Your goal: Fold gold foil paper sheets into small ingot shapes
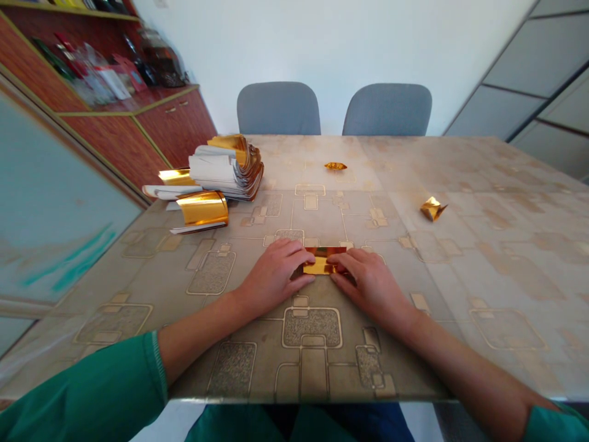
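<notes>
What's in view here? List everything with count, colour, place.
table: one, patterned brown, centre
sheet: one, gold, near middle
slim piece: one, gold, far middle
folded piece: one, gold, table's right half
paper: several bundles, gold and white, far left
chairs: two, grey, behind table
wall: one, white, back
cabinet: one, red-brown, back left
goods: several, mixed colours, on cabinet
panels: several, grey, right
pane: one, pale blue, left
sleeves: two, green, lower corners
left hand: one, bare, at sheet's left end
right hand: one, bare, at sheet's right end
</notes>
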Demonstrator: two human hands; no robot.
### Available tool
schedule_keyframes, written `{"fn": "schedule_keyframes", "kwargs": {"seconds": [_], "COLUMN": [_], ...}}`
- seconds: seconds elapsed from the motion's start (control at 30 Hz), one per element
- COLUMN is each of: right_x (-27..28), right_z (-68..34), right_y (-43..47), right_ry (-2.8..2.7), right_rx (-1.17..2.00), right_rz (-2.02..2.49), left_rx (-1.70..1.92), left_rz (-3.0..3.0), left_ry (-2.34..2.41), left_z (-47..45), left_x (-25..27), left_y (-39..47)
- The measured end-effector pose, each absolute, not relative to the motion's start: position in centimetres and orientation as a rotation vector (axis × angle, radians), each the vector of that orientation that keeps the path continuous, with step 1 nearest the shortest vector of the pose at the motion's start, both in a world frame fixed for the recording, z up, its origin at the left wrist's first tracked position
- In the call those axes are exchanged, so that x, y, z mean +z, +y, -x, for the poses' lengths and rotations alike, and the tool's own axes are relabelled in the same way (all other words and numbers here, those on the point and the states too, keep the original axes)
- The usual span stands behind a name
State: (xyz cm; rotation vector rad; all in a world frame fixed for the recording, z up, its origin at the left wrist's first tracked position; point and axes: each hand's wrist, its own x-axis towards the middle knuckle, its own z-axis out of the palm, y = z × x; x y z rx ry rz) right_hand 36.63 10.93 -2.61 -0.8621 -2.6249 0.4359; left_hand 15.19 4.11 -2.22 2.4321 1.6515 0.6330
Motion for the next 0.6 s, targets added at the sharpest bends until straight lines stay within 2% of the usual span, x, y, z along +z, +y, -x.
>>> {"fn": "schedule_keyframes", "kwargs": {"seconds": [0.6], "right_x": [-2.2], "right_z": [-36.9], "right_y": [10.8], "right_ry": [-2.630], "right_rx": [0.422], "right_rz": [0.817], "left_rx": [0.583], "left_rz": [-2.426], "left_ry": [1.505], "left_z": [-15.4], "left_x": [-2.0], "left_y": [3.0]}}
